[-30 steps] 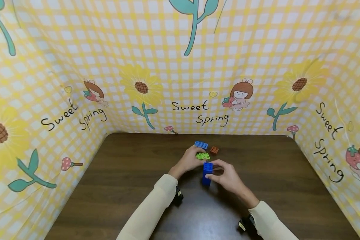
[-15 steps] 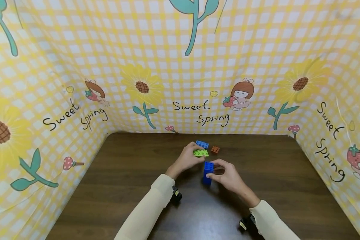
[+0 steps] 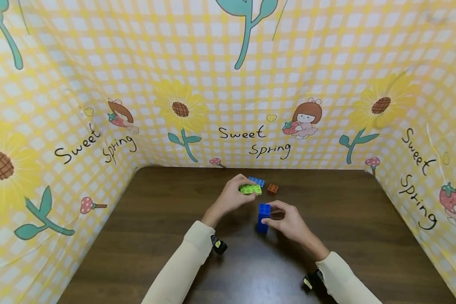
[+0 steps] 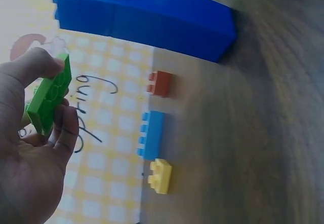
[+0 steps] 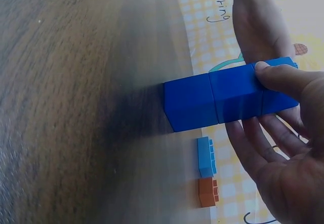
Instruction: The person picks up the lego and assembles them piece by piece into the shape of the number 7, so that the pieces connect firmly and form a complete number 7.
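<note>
Since a second ago the left hand [image 3: 232, 198] had lifted the green brick [image 3: 251, 189] up and toward the far side; it now sat level with the light blue brick [image 3: 256, 181] in the head view, where before it hung lower, close to the tower top. Left thumb and fingers pinched the green brick [image 4: 49, 95] by its edges, clear of the table [image 3: 167, 219].

Right hand [image 3: 289, 223] had not shifted. It held the dark blue tower [image 3: 263, 218], which stood upright on the table near the middle, thumb on one side and fingers curled round the other. Right wrist view showed the tower [image 5: 228, 100] as stacked blocks, the thumb pressed near its top end.

Loose pieces lay at the far edge by the backdrop: the light blue brick [image 4: 152, 134], an orange brick [image 3: 272, 188] just right of it, and a small yellow brick [image 4: 160, 175], seen only from the left wrist, on the light blue brick's other side. All three lay apart from each other.
</note>
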{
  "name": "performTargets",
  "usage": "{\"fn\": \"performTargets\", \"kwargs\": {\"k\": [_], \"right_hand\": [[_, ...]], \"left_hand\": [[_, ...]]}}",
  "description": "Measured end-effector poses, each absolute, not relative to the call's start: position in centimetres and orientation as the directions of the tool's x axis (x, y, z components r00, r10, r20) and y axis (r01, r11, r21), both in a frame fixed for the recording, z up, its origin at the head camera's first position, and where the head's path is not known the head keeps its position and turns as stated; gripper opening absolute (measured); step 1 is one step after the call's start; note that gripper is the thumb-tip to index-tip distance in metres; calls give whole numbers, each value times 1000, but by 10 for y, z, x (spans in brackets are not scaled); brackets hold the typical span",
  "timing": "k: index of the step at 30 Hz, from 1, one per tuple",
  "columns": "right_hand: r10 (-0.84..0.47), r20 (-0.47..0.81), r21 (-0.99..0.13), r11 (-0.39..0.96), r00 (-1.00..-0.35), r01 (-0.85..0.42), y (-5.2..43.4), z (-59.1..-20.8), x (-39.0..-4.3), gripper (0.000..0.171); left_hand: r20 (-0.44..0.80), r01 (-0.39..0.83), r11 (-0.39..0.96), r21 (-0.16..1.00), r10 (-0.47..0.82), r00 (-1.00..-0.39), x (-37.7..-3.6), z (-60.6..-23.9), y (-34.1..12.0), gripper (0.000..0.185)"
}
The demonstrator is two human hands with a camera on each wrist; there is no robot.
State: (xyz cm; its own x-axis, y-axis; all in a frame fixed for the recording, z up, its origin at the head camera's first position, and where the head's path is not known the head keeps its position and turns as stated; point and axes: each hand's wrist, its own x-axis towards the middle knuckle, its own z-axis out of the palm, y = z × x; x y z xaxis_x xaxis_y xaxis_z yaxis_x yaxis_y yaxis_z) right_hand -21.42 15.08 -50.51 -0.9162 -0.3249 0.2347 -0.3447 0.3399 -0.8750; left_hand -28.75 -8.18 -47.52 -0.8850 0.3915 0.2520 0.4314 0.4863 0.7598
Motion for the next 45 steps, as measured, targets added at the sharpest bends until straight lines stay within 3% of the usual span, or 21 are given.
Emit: {"fn": "performTargets", "kwargs": {"k": [28,45], "right_hand": [[-340,205,-894,316,-918,-317,150,-506,-215,34],[-330,221,-897,301,-918,-324,149,-508,-220,34]], "left_hand": [[293,492,420,763,453,-842,-253,-439,-84,29],[252,491,391,779,521,-815,-241,-450,-79,30]]}}
